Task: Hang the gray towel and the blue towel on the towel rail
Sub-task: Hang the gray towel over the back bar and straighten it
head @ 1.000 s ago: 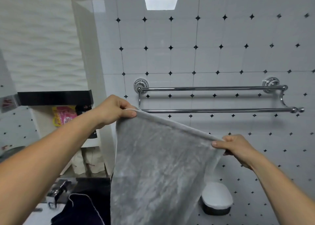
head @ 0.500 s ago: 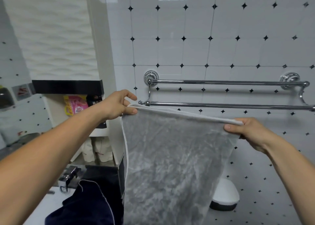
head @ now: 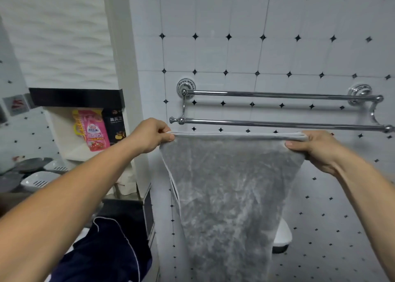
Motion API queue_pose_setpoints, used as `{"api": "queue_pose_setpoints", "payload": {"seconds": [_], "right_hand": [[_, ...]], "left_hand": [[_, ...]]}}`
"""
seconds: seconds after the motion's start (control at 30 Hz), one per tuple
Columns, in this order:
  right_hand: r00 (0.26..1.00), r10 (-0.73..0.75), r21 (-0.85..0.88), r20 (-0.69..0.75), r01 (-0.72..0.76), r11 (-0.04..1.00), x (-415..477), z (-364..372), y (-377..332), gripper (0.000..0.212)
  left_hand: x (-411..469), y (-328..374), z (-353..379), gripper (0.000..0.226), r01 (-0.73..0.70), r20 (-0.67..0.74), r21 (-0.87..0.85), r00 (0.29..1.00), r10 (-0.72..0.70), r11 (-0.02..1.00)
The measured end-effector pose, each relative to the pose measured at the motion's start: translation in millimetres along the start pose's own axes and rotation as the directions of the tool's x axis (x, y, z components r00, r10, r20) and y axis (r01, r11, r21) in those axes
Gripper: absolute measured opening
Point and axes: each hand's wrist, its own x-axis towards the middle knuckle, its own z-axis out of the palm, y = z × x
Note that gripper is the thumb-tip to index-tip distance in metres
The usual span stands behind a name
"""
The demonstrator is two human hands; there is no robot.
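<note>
Both arms reach forward: the left hand (head: pixel 150 134) and right hand (head: pixel 318 148) each pinch a top corner of the gray towel (head: pixel 230 187), stretched just below the towel rail (head: pixel 277 124). The blue towel (head: pixel 102 254) lies near left.

White tiled wall (head: pixel 277 46) with black diamonds; wavy panel (head: pixel 59 35) left

The gray towel (head: pixel 230 196) was cut off by the bottom edge and hid most of a white container (head: pixel 283 236). The left forearm (head: pixel 64 207) partly covered the blue towel (head: pixel 111 254). Print on the pink packet (head: pixel 95 130) was too small to read.
</note>
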Motion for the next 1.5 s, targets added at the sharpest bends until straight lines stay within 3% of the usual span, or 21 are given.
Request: {"api": "queue_pose_setpoints", "payload": {"seconds": [0.17,0.27,0.33,0.43,0.6,0.7,0.83,1.0,1.1,1.23,1.33,1.5], "right_hand": [[0.989,0.007,-0.149,-0.146,-0.029,0.988,2,0,3,0.015],[0.975,0.024,-0.117,-0.219,-0.051,0.992,4,-3,12,0.019],[0.965,0.096,-0.068,-0.243,-0.116,0.991,6,-4,19,0.024],[0.948,0.218,0.097,-0.231,-0.2,0.975,10,3,31,0.012],[0.927,0.254,0.385,-0.276,-0.136,0.913,23,11,42,0.017],[0.925,0.26,0.543,-0.277,-0.073,0.836,35,12,46,0.02],[0.943,0.223,0.745,-0.247,0.038,0.666,55,10,45,0.018],[0.962,0.161,0.901,-0.22,0.138,0.411,89,14,41,0.03],[0.956,0.167,0.946,-0.242,0.194,0.261,107,19,37,0.022],[0.959,0.118,0.93,-0.256,0.211,0.301,125,21,30,0.017],[0.954,0.094,0.916,-0.285,0.242,0.319,140,22,20,0.014],[0.94,-0.009,0.921,-0.341,0.336,0.195,155,26,8,0.025]], "left_hand": [[2,7,15,0.015,0.115,0.01,-0.119,0.993,-0.115,0.986],[1,11,23,0.013,0.168,0.062,-0.268,0.986,-0.157,0.949],[1,12,30,0.013,0.192,0.087,-0.356,0.981,-0.172,0.915],[2,12,44,0.011,0.186,0.002,-0.423,0.979,-0.204,0.887],[3,13,69,0.007,0.208,-0.123,-0.604,0.929,-0.349,0.769],[6,15,77,0.018,0.187,-0.118,-0.779,0.893,-0.434,0.598],[13,18,91,0.023,0.012,-0.118,-0.956,0.897,-0.425,0.292],[39,27,109,0.026,-0.098,-0.064,-0.992,0.94,-0.335,-0.084],[60,33,114,0.031,-0.118,-0.025,-0.95,0.951,-0.308,-0.29],[86,37,112,0.031,-0.116,0.026,-0.894,0.95,-0.311,-0.432],[102,41,117,0.037,-0.095,0.031,-0.852,0.973,-0.23,-0.515],[132,59,118,0.053,-0.182,-0.086,-0.793,0.978,-0.189,-0.581]]}}
